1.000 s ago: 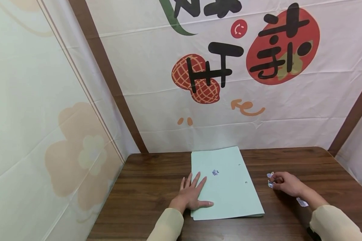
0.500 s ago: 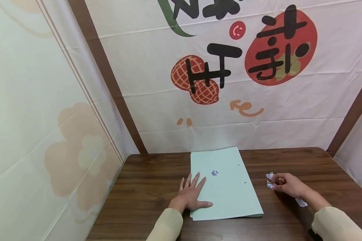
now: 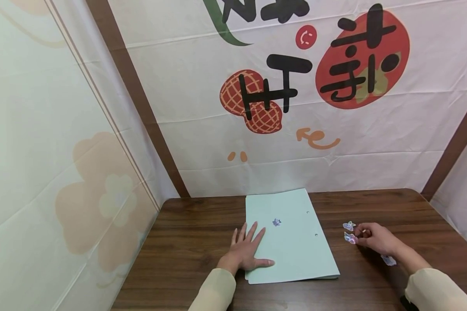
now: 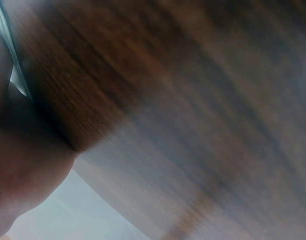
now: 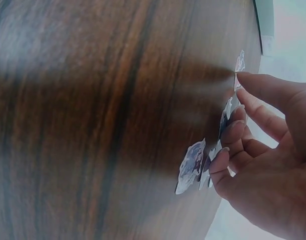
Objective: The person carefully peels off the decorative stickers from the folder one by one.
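My left hand (image 3: pixel 244 254) lies spread over the left edge of a pale green paper folder (image 3: pixel 295 255), thumb and fingers on its cover. A small purple sticker (image 3: pixel 276 222) sits on that cover. To the right, my right hand (image 3: pixel 377 238) pinches the edge of a small shiny sticker (image 3: pixel 350 238) between thumb and index finger; its other fingers are curled. In the right wrist view, the pinched sticker (image 5: pixel 240 61) sticks out past the fingertips. Just beyond lies another sticker (image 3: pixel 348 226). The left wrist view shows only part of the left hand (image 4: pixel 28 165).
Near the right wrist another sticker (image 3: pixel 388 260) lies on the dark wooden table (image 3: pixel 194 242). In the right wrist view, a sticker (image 5: pixel 191 167) lies below the curled fingers. A printed white cloth (image 3: pixel 202 129) hangs behind the table.
My right hand has drawn slightly to the right, and more of the sticker at its fingertips shows. My left hand and the folder have stayed in place.
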Available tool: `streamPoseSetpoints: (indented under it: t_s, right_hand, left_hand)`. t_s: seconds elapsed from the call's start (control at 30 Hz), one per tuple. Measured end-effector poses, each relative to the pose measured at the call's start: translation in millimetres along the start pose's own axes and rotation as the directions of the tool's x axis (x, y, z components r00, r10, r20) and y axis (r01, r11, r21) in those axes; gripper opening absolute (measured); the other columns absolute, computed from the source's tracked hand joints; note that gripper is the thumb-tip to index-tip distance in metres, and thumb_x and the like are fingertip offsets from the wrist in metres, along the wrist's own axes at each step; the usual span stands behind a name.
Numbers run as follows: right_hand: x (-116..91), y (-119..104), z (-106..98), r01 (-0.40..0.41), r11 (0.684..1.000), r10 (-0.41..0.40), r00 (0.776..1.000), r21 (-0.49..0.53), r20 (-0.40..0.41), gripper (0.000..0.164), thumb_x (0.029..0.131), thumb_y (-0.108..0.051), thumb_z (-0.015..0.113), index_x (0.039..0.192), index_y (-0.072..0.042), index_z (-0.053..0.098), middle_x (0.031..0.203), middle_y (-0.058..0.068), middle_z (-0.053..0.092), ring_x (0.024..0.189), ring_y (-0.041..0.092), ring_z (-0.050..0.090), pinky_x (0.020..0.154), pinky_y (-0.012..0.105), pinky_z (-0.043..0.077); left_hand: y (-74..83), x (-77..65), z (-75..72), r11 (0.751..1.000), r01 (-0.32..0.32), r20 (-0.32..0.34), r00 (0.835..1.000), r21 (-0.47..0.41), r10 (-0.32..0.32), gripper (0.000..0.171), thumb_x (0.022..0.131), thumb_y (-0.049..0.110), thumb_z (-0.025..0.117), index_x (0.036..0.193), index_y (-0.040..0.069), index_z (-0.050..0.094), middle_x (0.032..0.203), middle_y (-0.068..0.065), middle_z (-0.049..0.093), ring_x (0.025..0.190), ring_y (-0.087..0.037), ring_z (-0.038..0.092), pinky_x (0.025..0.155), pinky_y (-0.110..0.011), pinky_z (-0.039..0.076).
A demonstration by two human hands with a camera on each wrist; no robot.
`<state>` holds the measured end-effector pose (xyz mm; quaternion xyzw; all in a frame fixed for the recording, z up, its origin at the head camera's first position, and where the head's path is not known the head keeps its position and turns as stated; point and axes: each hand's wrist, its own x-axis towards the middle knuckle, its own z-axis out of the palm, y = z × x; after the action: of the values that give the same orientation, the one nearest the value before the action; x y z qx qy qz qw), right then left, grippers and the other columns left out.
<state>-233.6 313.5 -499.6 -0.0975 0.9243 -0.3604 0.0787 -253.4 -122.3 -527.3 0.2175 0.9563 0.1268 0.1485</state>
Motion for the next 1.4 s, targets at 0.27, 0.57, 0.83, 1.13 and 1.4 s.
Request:
streamPoseSetpoints:
  t_s: [0.27, 0.57, 0.83, 1.13, 1.4]
  right_hand:
    - [1.5, -1.8, 0.2, 0.005, 1.000, -0.005, 1.000, -0.024, -0.001, 0.009, 0.090, -0.006, 0.072, 0.089, -0.006, 0.063, 0.075, 0.001, 0.053, 0.066, 0.015, 0.049, 0.058, 0.027, 0.040]
    - [5.1, -6.3, -0.1, 0.011, 0.998, -0.010, 1.000, -0.068, 0.012, 0.008, 0.091, -0.008, 0.072, 0.088, -0.006, 0.065, 0.074, 0.000, 0.053, 0.066, 0.015, 0.048, 0.058, 0.028, 0.040]
    - [17.8, -29.8, 1.2, 0.041, 0.995, -0.041, 0.999, -0.095, 0.001, 0.004, 0.091, -0.005, 0.068, 0.093, -0.003, 0.066, 0.074, 0.000, 0.059, 0.067, 0.015, 0.053, 0.059, 0.029, 0.044]
    - [33.8, -63.2, 5.2, 0.118, 0.990, -0.117, 0.993, -0.081, 0.013, 0.006, 0.094, -0.007, 0.069, 0.097, -0.002, 0.067, 0.079, 0.001, 0.057, 0.065, 0.016, 0.054, 0.056, 0.030, 0.046]
    - [45.4, -85.2, 19.0, 0.175, 0.982, -0.170, 0.983, -0.073, 0.065, 0.009, 0.094, -0.008, 0.071, 0.101, -0.003, 0.068, 0.082, 0.001, 0.058, 0.074, 0.017, 0.051, 0.061, 0.029, 0.042]
  left_hand:
    - [-2.9, 1.9, 0.9, 1.000, -0.003, 0.004, 1.000, -0.013, 0.003, 0.104, 0.085, 0.082, 0.056, 0.166, 0.031, 0.015, 0.173, 0.000, -0.002, 0.158, -0.034, -0.009, 0.122, -0.060, -0.006]
    - [-5.4, 3.6, 3.6, 1.000, 0.002, -0.001, 1.000, -0.010, -0.002, 0.104, 0.085, 0.081, 0.057, 0.166, 0.031, 0.017, 0.174, -0.001, 0.000, 0.158, -0.035, -0.008, 0.122, -0.062, -0.005]
    - [-9.1, 6.4, 8.2, 1.000, -0.002, -0.007, 1.000, -0.022, 0.002, 0.104, 0.084, 0.082, 0.057, 0.166, 0.032, 0.015, 0.173, 0.000, -0.002, 0.158, -0.033, -0.011, 0.121, -0.062, -0.008]
    - [-3.8, 1.5, 3.5, 1.000, 0.006, 0.003, 1.000, 0.006, -0.006, 0.103, 0.085, 0.080, 0.058, 0.166, 0.032, 0.017, 0.174, 0.001, 0.000, 0.158, -0.033, -0.008, 0.123, -0.060, -0.005]
    - [-3.9, 0.8, 3.8, 1.000, -0.003, -0.006, 1.000, 0.004, 0.003, 0.103, 0.084, 0.081, 0.057, 0.165, 0.031, 0.017, 0.174, 0.000, 0.000, 0.158, -0.034, -0.008, 0.123, -0.060, -0.006]
